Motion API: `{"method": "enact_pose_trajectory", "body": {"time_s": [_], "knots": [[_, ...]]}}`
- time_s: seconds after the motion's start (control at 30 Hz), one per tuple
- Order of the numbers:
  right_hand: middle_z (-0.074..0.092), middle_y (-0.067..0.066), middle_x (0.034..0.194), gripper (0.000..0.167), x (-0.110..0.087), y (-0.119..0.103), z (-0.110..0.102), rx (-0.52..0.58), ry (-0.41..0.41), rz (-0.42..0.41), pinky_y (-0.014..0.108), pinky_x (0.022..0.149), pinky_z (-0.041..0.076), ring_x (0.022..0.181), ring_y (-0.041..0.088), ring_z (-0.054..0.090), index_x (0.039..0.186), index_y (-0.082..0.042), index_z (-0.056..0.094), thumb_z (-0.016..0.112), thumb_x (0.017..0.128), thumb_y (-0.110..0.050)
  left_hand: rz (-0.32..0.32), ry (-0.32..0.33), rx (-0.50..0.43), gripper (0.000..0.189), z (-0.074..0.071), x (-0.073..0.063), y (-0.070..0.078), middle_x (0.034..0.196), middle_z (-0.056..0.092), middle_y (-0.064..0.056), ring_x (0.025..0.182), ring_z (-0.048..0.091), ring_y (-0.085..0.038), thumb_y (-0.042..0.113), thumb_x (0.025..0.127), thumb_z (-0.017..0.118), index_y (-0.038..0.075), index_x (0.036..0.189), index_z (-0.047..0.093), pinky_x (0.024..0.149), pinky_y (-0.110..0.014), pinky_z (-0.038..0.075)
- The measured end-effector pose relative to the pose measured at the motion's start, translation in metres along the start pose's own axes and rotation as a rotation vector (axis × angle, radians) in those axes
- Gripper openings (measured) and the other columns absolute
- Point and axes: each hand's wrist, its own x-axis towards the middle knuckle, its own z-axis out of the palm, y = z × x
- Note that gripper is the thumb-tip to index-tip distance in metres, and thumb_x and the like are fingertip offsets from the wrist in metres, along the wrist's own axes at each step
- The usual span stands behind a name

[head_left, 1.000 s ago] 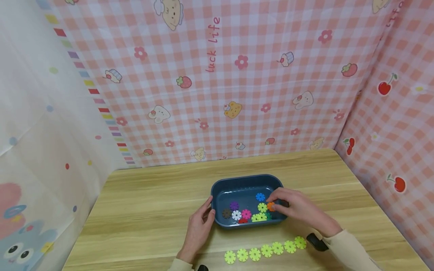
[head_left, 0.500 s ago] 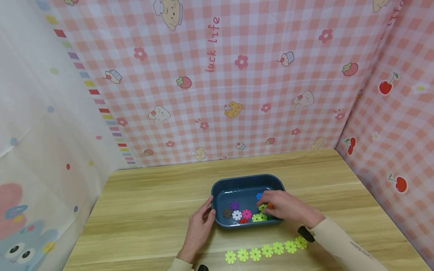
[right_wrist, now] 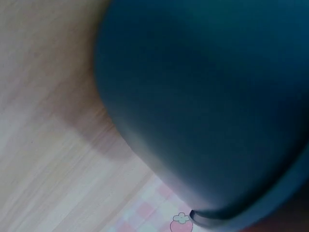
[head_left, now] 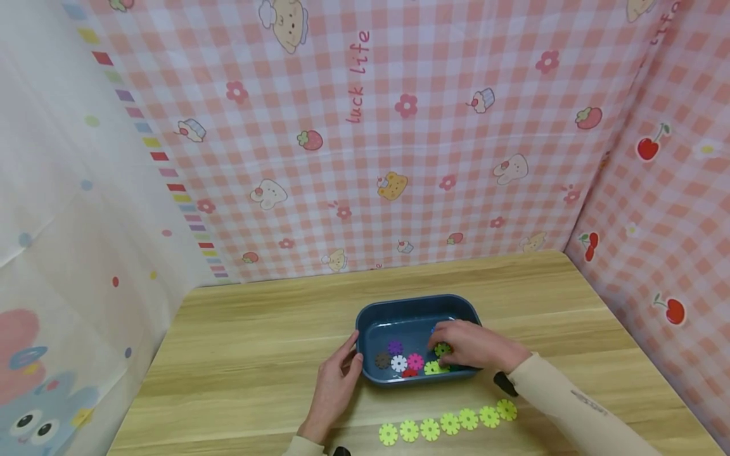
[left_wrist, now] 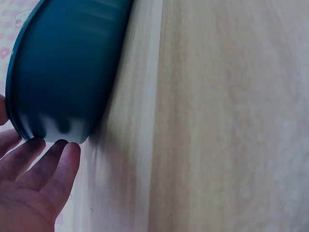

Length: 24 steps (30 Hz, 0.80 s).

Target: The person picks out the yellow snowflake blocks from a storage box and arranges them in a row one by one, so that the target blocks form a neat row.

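A dark blue plastic bin [head_left: 419,380] stands on the table with several small notched snowflake discs inside. My left hand [head_left: 333,383] rests against the bin's left end; its extended fingers [left_wrist: 65,166] touch the outer wall. My right hand [head_left: 476,345] reaches over the right side into the bin, thumb and index finger apart around a yellow-green disc [head_left: 441,349]. White [head_left: 398,363], pink [head_left: 415,361], purple [head_left: 395,347], brown [head_left: 383,360] and red discs [head_left: 409,373] lie further left. The right hand hides part of the contents, and the right wrist view shows mostly the bin's outside.
In front of the bin, several yellow-green discs [head_left: 430,429] lie in a slightly slanting row on the wooden table [head_left: 245,354]. A pink checked cloth [head_left: 428,145] hangs behind the table's back edge, with further cloths at both sides.
My right hand has shifted left within the bin, from beside the orange disc to over the yellow-green discs, now covering the orange one. My left hand stays at the bin's left end.
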Motion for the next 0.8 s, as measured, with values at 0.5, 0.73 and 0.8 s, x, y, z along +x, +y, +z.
{"method": "enact_pose_trajectory", "body": {"time_s": [0.5,0.73,0.8], "knots": [[0.064,-0.004,0.108,0.031,0.008,0.0,0.01,-0.082,-0.022,0.096,0.038,0.093,0.058,0.099,0.014,0.06,0.111,-0.013,0.075,0.087,0.086,-0.025,-0.017,0.0,0.009,0.046,0.0,-0.001,0.001,0.146,0.057,-0.023,0.116,0.069,-0.033,0.012,0.106,0.059,0.007,0.151,0.054,0.095,-0.037,0.059],[0.063,-0.004,0.105,0.028,0.013,0.002,0.015,-0.105,0.024,0.1,0.036,0.089,0.057,0.097,0.013,0.058,0.108,-0.013,0.075,0.085,0.088,-0.029,-0.018,-0.001,0.013,0.045,0.0,-0.001,0.001,0.147,0.056,-0.023,0.117,0.069,-0.034,0.012,0.106,0.058,0.006,0.151,0.054,0.095,-0.039,0.059],[0.064,-0.004,0.104,0.027,0.014,0.002,0.016,-0.106,0.039,0.09,0.035,0.088,0.057,0.096,0.013,0.058,0.108,-0.013,0.075,0.084,0.089,-0.03,-0.015,-0.001,0.009,0.045,0.0,-0.001,0.001,0.147,0.056,-0.023,0.118,0.068,-0.035,0.011,0.106,0.058,0.005,0.15,0.054,0.095,-0.039,0.059]]}}
